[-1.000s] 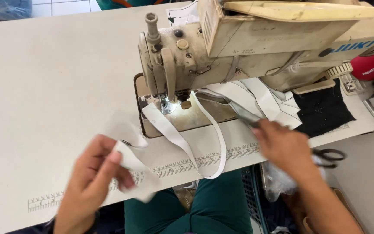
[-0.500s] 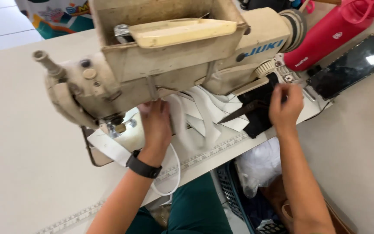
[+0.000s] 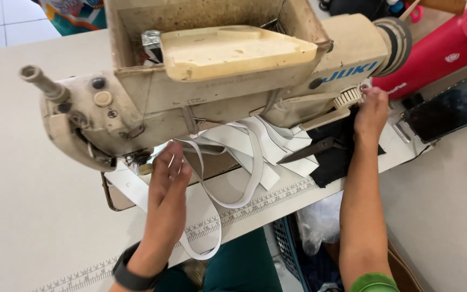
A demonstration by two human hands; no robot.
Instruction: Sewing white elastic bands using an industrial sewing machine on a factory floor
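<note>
Cream table (image 3: 22,178) carries a sewing machine (image 3: 217,92); left hand (image 3: 168,176), grip wide, presses soft white strips (image 3: 244,162) beneath it, best pinched by edges; right hand (image 3: 371,111) touches the handwheel knob (image 3: 347,97), grip unclear.

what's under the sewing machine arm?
White strips, scissors and black fabric lie under the arm. The left hand is at the needle end; the needle itself is hidden.

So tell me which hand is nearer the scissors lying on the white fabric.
Right. The right hand is up beside the scissors, at the machine's dial; the left hand is farther off, by the needle area.
</note>
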